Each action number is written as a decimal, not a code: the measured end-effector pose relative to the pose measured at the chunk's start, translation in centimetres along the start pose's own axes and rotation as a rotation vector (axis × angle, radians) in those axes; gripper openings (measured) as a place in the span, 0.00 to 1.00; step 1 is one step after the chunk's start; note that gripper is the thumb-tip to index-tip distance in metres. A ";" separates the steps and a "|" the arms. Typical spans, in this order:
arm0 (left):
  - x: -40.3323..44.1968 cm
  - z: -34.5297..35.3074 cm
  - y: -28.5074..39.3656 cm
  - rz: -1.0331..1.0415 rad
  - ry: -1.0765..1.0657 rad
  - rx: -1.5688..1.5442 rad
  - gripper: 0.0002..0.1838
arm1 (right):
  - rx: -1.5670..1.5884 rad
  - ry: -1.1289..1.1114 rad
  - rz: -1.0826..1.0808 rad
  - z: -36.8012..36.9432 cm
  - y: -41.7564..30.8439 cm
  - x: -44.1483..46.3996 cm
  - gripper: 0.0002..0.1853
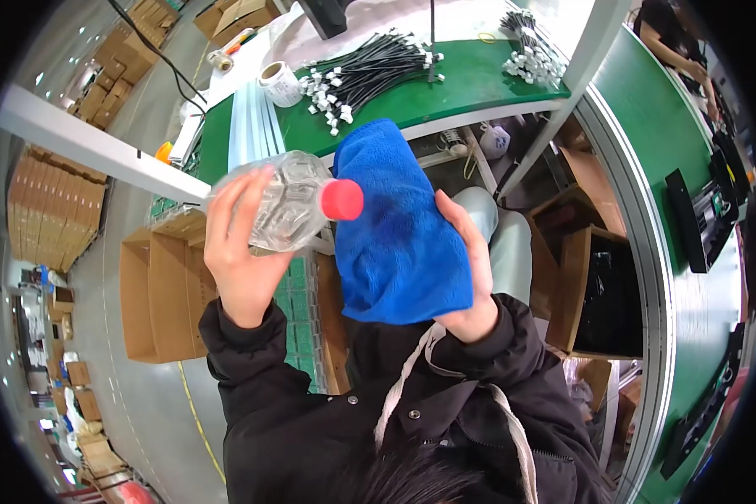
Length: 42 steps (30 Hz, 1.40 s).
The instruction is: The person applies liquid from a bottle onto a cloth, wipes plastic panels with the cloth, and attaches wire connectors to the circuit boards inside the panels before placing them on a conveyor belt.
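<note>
Left hand [244,244] is gripping a clear plastic bottle [290,197], fingers wrapping over its body, the red cap [343,200] pointing toward a blue cloth [407,265]. Right hand [480,281] is holding the cloth from below and along its right edge, thumb showing, other fingers hidden; whether anything is lying under the fabric, cannot tell. Both items are hanging in front of the torso, near the green bench [470,80]; the cap is overlapping the cloth in view, contact unclear. Judgement on handling: a light, even grip should be serving better than a hard one, the thin wall probably yielding easily; the right hand should be supporting the cloth broadly and levelly. Materials: bottle is showing moulded facets and glossy highlights; cap is looking rigid and opaque; cloth is appearing soft, short-piled, falling in shallow folds, with a darker patch [392,225] near its centre, possibly damp. Beyond, black cables [370,76] with white connectors are lying heaped on the bench.
</note>
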<state>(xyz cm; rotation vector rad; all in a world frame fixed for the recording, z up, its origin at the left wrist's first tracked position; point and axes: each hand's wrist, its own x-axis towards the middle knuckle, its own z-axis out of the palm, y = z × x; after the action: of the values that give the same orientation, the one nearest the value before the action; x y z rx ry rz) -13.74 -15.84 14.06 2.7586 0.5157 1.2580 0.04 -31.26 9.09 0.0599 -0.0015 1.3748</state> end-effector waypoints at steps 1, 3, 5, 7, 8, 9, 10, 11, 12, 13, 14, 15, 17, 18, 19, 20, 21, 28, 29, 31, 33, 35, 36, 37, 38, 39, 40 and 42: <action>0.0 0.0 -0.3 -0.074 0.005 -0.040 0.34 | 0.080 -0.067 0.030 0.1 0.1 -0.1 0.25; 0.0 -0.5 -1.3 -0.155 -0.014 -0.053 0.39 | 0.040 -0.102 0.054 0.2 0.5 -0.4 0.25; 0.7 -0.6 -3.4 -0.328 0.085 -0.180 0.39 | 0.027 -0.119 0.065 0.2 0.3 0.1 0.26; 1.4 -0.5 -6.6 -0.447 0.168 -0.200 0.42 | 0.036 -0.122 0.062 0.1 0.1 0.3 0.25; 2.2 -0.4 -8.0 -0.447 0.212 -0.175 0.42 | 0.038 -0.103 0.056 -0.1 -0.1 0.3 0.25; 3.1 -0.2 -9.4 -0.446 0.258 -0.152 0.43 | 0.037 -0.083 0.049 -0.4 -0.4 0.4 0.25; 3.9 0.0 -10.6 -0.445 0.306 -0.131 0.43 | 0.033 -0.065 0.041 -0.7 -0.6 0.1 0.24; 5.0 0.5 -12.1 -0.431 0.349 -0.055 0.44 | 0.027 -0.055 0.016 -1.2 -1.0 0.0 0.24; 6.1 1.0 -13.7 -0.417 0.392 0.022 0.45 | 0.021 -0.044 -0.009 -1.9 -1.6 -0.3 0.23; 7.4 1.6 -15.5 -0.402 0.434 0.098 0.47 | 0.016 -0.034 -0.034 -2.4 -2.2 -0.4 0.23; 8.6 2.4 -17.5 -0.410 0.443 0.171 0.47 | 0.000 0.005 -0.084 -2.7 -2.8 -0.8 0.22; 9.7 3.3 -19.5 -0.418 0.451 0.242 0.48 | -0.016 0.046 -0.135 -2.9 -3.4 -1.5 0.22; 10.0 4.2 -23.4 -0.462 0.456 0.364 0.50 | -0.062 0.090 -0.229 -3.5 -4.6 -3.3 0.21; 10.1 5.2 -25.9 -0.499 0.445 0.414 0.51 | -0.085 0.145 -0.262 -3.8 -5.6 -4.2 0.22; 10.7 6.4 -28.6 -0.528 0.432 0.455 0.52 | -0.160 0.175 -0.300 -4.0 -6.5 -5.1 0.23; 10.7 7.4 -31.9 -0.533 0.410 0.467 0.52 | -0.238 0.209 -0.357 -4.1 -7.6 -6.0 0.24; 10.7 8.5 -34.1 -0.539 0.397 0.482 0.51 | -0.478 0.233 -0.476 -3.7 -8.8 -7.1 0.25; 8.2 8.3 -37.8 -0.620 0.347 0.660 0.49 | -1.766 0.757 -0.988 3.5 -16.5 -19.0 0.25; 7.8 8.8 -40.3 -0.598 0.366 0.651 0.49 | -1.948 0.811 -0.905 4.2 -18.6 -21.2 0.19; 7.3 9.7 -42.5 -0.649 0.365 0.575 0.51 | -2.033 0.970 -0.861 5.0 -22.2 -25.6 0.15; 7.9 9.2 -38.8 -0.758 0.270 0.458 0.57 | -2.010 1.166 -0.858 5.9 -26.9 -30.8 0.13; 7.7 9.9 -38.7 -0.754 0.279 0.529 0.60 | -2.069 1.470 -0.924 5.8 -32.2 -35.2 0.12; 7.5 10.1 -38.7 -0.752 0.286 0.567 0.61 | -2.122 1.655 -0.985 5.2 -35.3 -36.8 0.12; 7.6 10.1 -37.5 -0.747 0.272 0.625 0.62 | -2.414 1.987 -0.734 3.5 -40.1 -39.2 0.13; 7.6 10.1 -36.3 -0.741 0.259 0.684 0.63 | -2.470 2.201 -0.629 1.4 -45.1 -40.5 0.14; 7.6 9.9 -33.3 -0.683 0.292 0.738 0.62 | -2.498 2.424 -0.499 -0.7 -49.9 -41.9 0.15; 7.6 10.0 -31.5 -0.627 0.327 0.792 0.61 | -2.323 2.514 -0.612 -1.8 -52.8 -42.4 0.17; 7.5 10.0 -31.9 -0.620 0.273 0.740 0.54 | -2.249 1.944 -0.742 -0.9 -53.3 -42.9 0.25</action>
<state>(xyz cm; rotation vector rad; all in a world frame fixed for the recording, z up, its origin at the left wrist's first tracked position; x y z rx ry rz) -10.44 17.38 6.53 2.4914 2.0187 1.4588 43.92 -83.60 4.36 -2.6988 0.0862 -0.4051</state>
